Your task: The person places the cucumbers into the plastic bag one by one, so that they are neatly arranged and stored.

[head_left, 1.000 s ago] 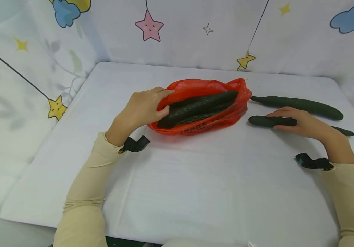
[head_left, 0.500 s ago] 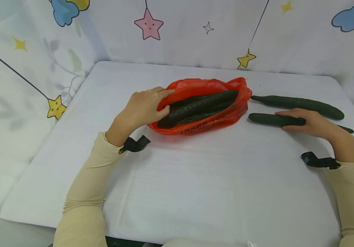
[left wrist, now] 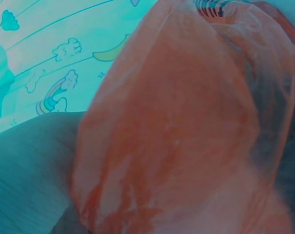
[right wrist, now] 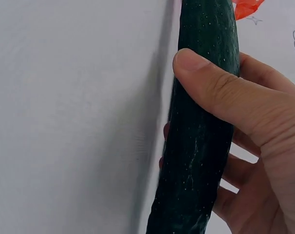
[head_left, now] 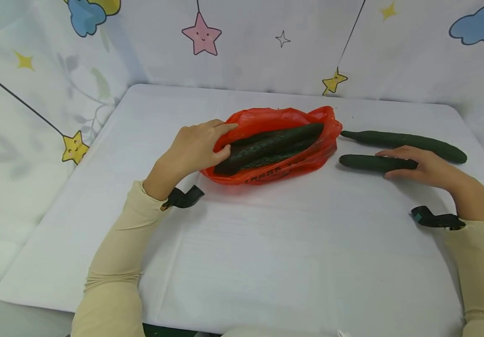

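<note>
In the head view my left hand point(head_left: 193, 145) grips the left rim of a red plastic bag point(head_left: 305, 164), its thumb over the inner side. Dark green cucumbers point(head_left: 275, 145) lie in the open bag; how many cannot be told. The bag film point(left wrist: 172, 122) fills much of the left wrist view. To the right, my right hand point(head_left: 435, 171) holds another cucumber point(head_left: 364, 162) from above, covering its right part. In the right wrist view the thumb lies across this cucumber point(right wrist: 191, 151), with the other fingers round its far side. Its left end lies close to the bag.
One more cucumber point(head_left: 410, 142) lies behind the held one, its thin end near the bag's right edge. All rest on a white table point(head_left: 258, 252). A printed cloth point(head_left: 250, 61) with stars and clouds stands behind the table's far edge.
My right hand has slid a little to the right along the cucumber, whose left end has stayed about where it was. My left hand and the bag have not visibly moved.
</note>
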Tool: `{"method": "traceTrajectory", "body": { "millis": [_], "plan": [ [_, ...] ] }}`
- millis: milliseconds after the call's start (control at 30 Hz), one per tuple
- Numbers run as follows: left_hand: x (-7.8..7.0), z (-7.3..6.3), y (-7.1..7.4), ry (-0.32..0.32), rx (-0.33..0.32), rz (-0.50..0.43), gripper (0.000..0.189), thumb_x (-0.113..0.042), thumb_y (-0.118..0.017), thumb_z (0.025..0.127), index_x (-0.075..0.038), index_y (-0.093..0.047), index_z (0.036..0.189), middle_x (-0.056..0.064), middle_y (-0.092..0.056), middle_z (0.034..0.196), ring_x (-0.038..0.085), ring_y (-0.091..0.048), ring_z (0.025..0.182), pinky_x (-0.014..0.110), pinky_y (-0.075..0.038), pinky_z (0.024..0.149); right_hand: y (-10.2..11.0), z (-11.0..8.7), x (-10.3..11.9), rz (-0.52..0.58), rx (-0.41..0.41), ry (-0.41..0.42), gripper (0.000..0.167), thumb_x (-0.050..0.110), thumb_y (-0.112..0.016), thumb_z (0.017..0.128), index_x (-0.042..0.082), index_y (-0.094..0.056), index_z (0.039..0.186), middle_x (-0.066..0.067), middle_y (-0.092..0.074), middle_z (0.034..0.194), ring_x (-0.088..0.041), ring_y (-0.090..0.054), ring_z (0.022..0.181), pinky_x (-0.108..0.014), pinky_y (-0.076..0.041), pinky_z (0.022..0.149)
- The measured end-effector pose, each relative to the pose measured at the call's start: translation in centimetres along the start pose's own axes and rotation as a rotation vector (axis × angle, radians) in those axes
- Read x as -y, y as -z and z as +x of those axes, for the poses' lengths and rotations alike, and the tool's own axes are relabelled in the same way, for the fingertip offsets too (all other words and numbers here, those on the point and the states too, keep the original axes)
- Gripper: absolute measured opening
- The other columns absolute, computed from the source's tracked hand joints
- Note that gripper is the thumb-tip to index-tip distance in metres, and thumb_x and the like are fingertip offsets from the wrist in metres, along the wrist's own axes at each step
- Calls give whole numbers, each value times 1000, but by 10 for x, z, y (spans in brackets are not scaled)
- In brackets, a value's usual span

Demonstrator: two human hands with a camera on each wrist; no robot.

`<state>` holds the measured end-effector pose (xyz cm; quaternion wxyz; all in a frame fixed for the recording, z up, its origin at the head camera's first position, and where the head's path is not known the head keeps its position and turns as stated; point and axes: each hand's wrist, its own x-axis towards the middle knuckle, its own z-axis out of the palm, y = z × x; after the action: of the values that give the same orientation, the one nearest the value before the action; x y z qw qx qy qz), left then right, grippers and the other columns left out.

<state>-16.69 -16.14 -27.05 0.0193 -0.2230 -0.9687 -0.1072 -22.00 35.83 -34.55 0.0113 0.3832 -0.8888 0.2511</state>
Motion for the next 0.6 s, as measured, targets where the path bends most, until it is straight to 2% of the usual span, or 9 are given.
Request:
{"method": "traceTrajectory", "body": {
  "millis": [233, 367, 600],
  "plan": [
    [1, 1, -1, 3, 0, 3, 51, -26, -53, 93, -14, -52, 143, 8, -55, 139, 24, -63, 106, 39, -52, 64, 9, 5, 18, -38, 6, -72, 66, -7, -81, 68, 11, -64, 129, 29, -52, 118, 12, -42, 109, -2, -27, 89],
    [0, 0, -1, 5, 1, -3, 51, -26, -53, 93, -13, -52, 143, 8, -55, 139, 25, -64, 103, 40, -51, 62, 12, 9, 29, -59, 0, -13, 69, -11, -81, 64, 8, -65, 127, 23, -52, 110, 8, -43, 102, -4, -30, 85],
    [0, 1, 0, 0, -4, -1, 51, -26, -53, 93, -13, -52, 142, 9, -56, 138, 27, -63, 107, 42, -53, 65, 15, 16, 43, -92, -39, 24, 69, -8, -85, 59, 12, -69, 123, 24, -53, 111, 10, -44, 102, -2, -30, 88]
  ]
}}
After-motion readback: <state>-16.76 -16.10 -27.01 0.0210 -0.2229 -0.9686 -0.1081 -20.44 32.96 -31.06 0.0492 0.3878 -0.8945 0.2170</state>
